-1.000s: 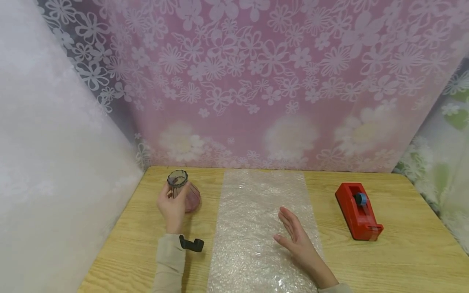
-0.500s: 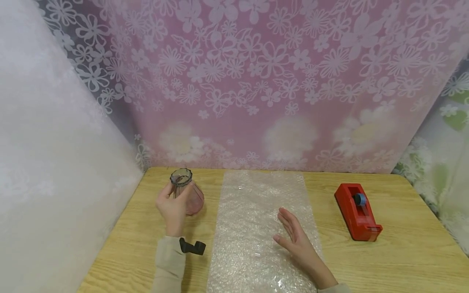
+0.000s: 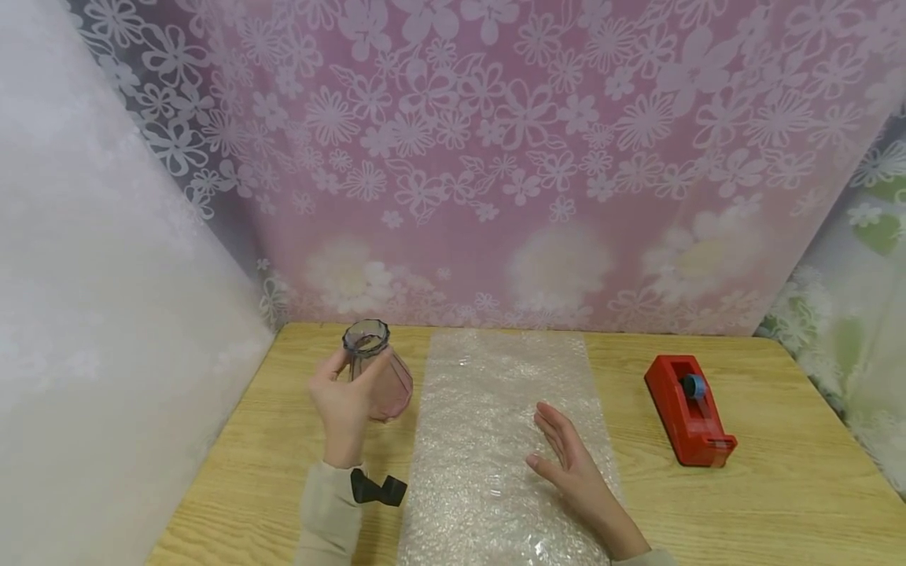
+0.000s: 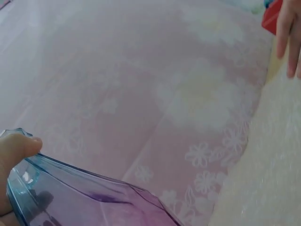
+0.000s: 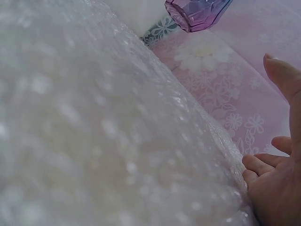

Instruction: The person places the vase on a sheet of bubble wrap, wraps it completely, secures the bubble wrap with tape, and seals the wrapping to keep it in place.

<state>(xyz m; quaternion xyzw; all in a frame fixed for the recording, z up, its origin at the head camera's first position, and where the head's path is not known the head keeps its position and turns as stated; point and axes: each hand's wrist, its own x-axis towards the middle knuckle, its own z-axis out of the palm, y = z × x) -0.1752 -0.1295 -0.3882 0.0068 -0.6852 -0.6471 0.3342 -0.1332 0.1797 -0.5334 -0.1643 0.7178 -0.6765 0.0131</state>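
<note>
A faceted glass vase [image 3: 385, 387], bluish-grey at its scalloped rim and pink to purple below, leans in my left hand [image 3: 344, 401]. Thumb and fingers pinch it just under the rim, and its mouth faces up and towards me. In the left wrist view the thumb lies on the bluish neck of the vase [image 4: 94, 195]. A sheet of bubble wrap [image 3: 488, 440] runs lengthwise down the table to the right of the vase. Over its right side is my right hand [image 3: 573, 464], fingers extended and thumb apart, holding nothing. In the right wrist view its fingertips are near the bubble wrap [image 5: 103, 122].
A red tape dispenser [image 3: 690, 413] with a small roll of tape stands on the right of the wooden table [image 3: 771, 503]. Behind the table hangs a pink flowered curtain [image 3: 453, 157]; pale cloth [image 3: 127, 314] closes off the left side.
My left hand has carried the vase to the right, closer to the bubble wrap's left edge, and the vase appears slightly larger. The right hand has stayed almost still.
</note>
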